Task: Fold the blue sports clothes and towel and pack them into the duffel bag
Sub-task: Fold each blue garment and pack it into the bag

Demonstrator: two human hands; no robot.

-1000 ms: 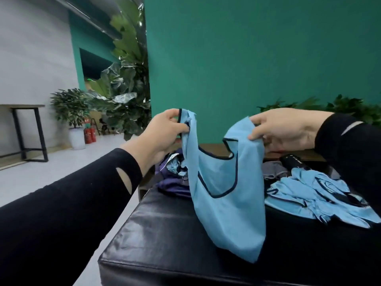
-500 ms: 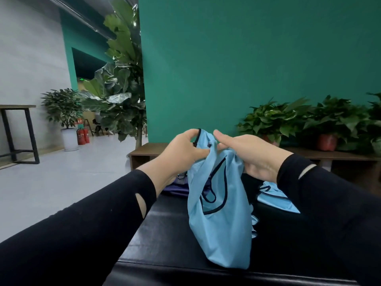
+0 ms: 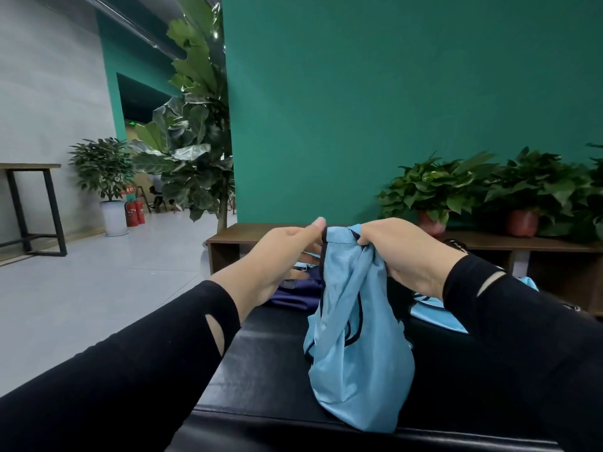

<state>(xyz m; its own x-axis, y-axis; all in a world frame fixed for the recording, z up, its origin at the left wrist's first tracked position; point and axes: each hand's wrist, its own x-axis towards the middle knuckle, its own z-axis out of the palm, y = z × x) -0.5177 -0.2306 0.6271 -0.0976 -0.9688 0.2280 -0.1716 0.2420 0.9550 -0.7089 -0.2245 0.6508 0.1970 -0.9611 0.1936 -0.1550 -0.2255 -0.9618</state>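
Note:
A light blue sleeveless sports top with dark trim hangs bunched over the black padded bench, its lower end resting on the bench. My right hand grips the gathered top edge of it. My left hand is beside the top's left edge with fingers spread, the thumb just touching the dark trim. A dark purple garment lies on the bench behind my left hand. Another light blue garment lies to the right, partly hidden by my right arm. I cannot make out the duffel bag.
A low wooden shelf runs along the green wall behind the bench and carries potted plants. A tall leafy plant stands at the wall's corner. On the left are open grey floor, a black-legged table and red fire extinguishers.
My hands came together, gathering the top's two shoulder parts into one bunch. The right hand now holds the bunch and the left hand's fingers have opened.

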